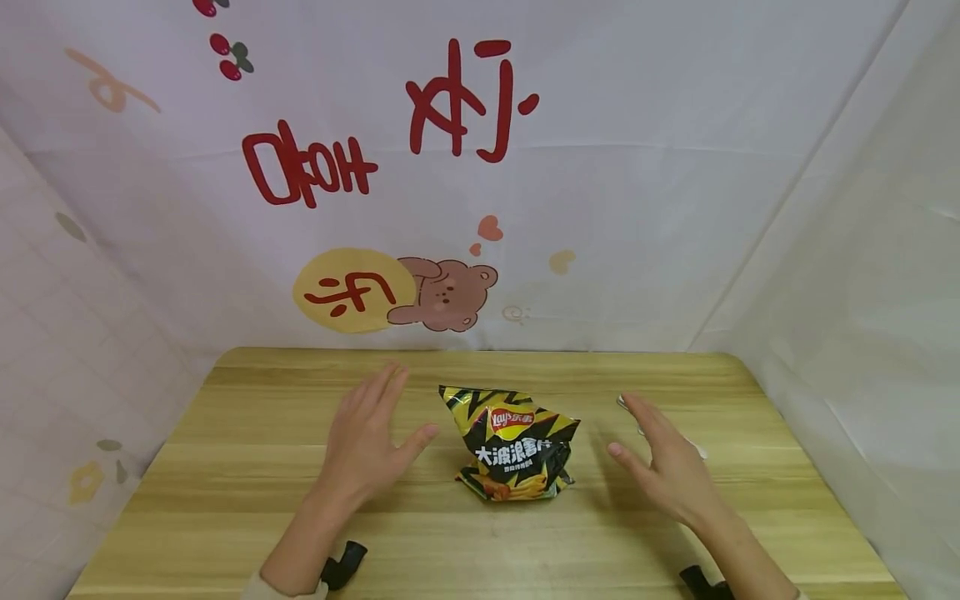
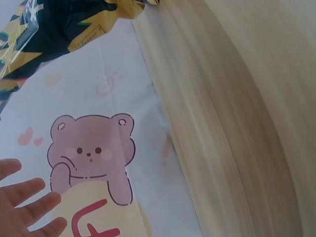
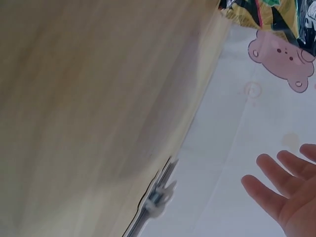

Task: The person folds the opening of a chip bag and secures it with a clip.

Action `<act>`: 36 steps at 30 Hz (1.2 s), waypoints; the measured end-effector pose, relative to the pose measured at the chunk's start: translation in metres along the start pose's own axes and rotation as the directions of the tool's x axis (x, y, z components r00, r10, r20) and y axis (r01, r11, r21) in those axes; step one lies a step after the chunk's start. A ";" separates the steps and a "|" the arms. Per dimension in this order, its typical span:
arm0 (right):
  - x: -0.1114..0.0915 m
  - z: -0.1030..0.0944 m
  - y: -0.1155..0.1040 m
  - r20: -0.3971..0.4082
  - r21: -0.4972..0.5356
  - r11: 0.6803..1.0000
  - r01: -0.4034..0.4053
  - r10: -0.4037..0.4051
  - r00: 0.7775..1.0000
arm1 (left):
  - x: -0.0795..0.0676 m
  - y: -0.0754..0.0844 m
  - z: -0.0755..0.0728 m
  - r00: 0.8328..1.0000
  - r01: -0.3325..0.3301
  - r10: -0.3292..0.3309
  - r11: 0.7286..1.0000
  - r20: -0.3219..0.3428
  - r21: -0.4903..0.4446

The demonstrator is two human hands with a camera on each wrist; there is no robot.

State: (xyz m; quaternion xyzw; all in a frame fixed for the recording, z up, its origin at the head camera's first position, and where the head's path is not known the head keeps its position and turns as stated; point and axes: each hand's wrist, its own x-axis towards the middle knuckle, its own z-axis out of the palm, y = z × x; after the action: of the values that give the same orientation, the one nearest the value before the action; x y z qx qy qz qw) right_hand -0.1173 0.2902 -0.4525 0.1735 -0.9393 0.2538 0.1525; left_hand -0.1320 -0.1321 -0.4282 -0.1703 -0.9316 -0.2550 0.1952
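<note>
One left grip (image 1: 365, 442) and one right grip (image 1: 670, 468), each spread apart, flank a chip bag (image 1: 516, 450)

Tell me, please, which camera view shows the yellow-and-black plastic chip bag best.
The head view: there the chip bag appears uncropped and unobstructed. Both wrist views show only part, cut off at an upper corner.

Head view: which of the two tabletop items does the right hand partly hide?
The slim white-and-silver object, partly behind the right hand; the yellow-and-black plastic Lay's bag shows unobstructed.
</note>
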 end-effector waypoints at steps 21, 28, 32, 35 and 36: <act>0.009 0.021 -0.025 -0.060 0.171 0.983 0.060 -0.051 0.997 | 0.017 0.029 0.014 0.975 -0.155 0.133 0.981 -0.179 -0.114; 0.012 0.027 -0.032 -0.075 0.230 0.970 0.077 -0.062 0.995 | 0.022 0.039 0.019 0.963 -0.203 0.179 0.973 -0.200 -0.108; 0.013 0.029 -0.036 -0.075 0.267 0.961 0.075 -0.056 0.996 | 0.025 0.045 0.022 0.955 -0.239 0.211 0.963 -0.208 -0.122; 0.015 0.030 -0.040 -0.083 0.296 0.952 0.082 -0.060 0.995 | 0.027 0.049 0.024 0.954 -0.251 0.222 0.959 -0.201 -0.131; 0.015 0.030 -0.041 -0.088 0.303 0.949 0.088 -0.064 0.994 | 0.027 0.050 0.024 0.954 -0.253 0.226 0.959 -0.197 -0.129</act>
State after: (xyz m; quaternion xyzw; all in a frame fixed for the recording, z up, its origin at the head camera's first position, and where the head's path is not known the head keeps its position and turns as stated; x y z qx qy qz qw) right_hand -0.1207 0.2372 -0.4545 0.2211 -0.8747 0.3966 0.1694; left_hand -0.1416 -0.0726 -0.4149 -0.2730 -0.8602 -0.3143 0.2946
